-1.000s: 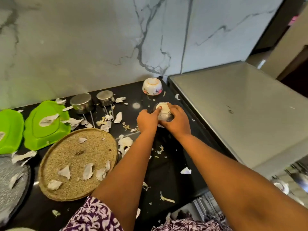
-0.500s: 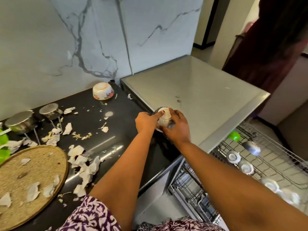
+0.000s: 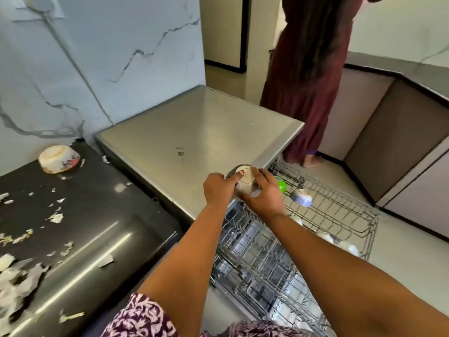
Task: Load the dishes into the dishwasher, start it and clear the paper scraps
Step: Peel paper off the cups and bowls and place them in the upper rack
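Dishwasher (image 3: pixel 194 132): I saw its steel top filling the middle of my view, with the black worktop (image 3: pixel 80 215) butted against its left side.
Rack (image 3: pixel 323 215): the wire basket stood pulled out to the right, below the steel top; a blue-patterned bowl (image 3: pixel 301 197) and a green piece (image 3: pixel 281 186) sat in it, with pale dishes at its near rim too blurred for me to name.
Bystander (image 3: pixel 313 76): a person in a long maroon dress stood beyond the rack.
Paper scraps (image 3: pixel 17 271): torn white bits lay strewn across the worktop, thickest at the left edge.
Floral bowl (image 3: pixel 59 158): it lay upside down at the worktop's back, by the marble wall.
Small bowl (image 3: pixel 245 182): upturned, I held it over the dishwasher's front corner, just beside the rack.
Left hand (image 3: pixel 220 188): curled on the small bowl's left side, forefinger on its base.
Right hand (image 3: pixel 262 193): wrapped around its right side, gripping it.
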